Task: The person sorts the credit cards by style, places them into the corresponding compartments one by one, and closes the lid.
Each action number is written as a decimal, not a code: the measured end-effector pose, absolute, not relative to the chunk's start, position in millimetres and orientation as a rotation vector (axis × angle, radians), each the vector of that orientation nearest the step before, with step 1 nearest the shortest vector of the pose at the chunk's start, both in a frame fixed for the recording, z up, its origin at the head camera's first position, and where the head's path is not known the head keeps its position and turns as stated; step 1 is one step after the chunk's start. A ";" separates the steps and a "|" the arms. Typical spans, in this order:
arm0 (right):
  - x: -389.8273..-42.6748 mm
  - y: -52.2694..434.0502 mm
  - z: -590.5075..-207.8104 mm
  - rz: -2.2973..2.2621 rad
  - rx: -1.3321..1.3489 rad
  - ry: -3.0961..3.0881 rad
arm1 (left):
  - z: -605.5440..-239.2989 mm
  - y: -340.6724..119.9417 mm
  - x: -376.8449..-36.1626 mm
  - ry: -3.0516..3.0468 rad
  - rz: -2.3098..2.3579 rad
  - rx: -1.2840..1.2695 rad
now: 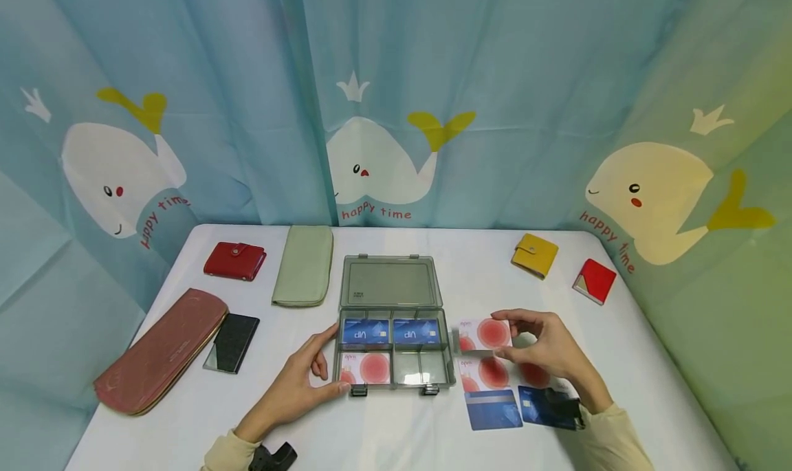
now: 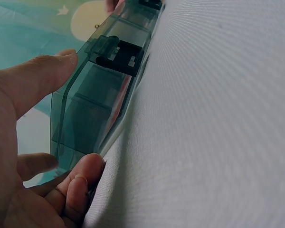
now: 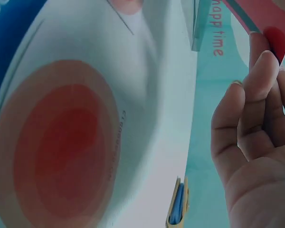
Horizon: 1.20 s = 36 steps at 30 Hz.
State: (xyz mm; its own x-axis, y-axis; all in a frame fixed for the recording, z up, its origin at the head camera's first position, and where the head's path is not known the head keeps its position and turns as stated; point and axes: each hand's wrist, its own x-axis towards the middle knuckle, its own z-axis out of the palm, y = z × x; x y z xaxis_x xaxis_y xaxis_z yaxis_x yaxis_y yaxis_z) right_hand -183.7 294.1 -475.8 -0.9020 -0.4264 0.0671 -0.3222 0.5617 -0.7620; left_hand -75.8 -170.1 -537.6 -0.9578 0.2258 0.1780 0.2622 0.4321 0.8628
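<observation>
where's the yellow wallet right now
In the head view the yellow wallet lies at the far right of the white table, between the open lid of the clear organizer box and the small red wallet to its right.

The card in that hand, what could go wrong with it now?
1. The right hand pinches the card only by its edge, so it might slip onto the cards below.
2. The box has small compartments; the card could catch on a divider.
3. The left hand only steadies the box's corner, so a push might slide it.
</observation>
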 end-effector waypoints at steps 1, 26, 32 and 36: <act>-183.5 295.4 -475.5 -1.279 -0.650 2.663 | -537.7 -170.0 -75.9 -2.626 -1.594 -0.451; -161.4 233.7 -483.0 -1.561 -0.856 2.325 | -537.1 -170.9 -75.3 -2.629 -1.599 -0.444; -159.2 220.9 -487.1 -1.508 -0.923 2.359 | -536.5 -170.8 -75.3 -2.635 -1.609 -0.440; -158.9 214.1 -488.9 -1.419 -0.949 2.460 | -536.3 -170.4 -75.2 -2.640 -1.624 -0.431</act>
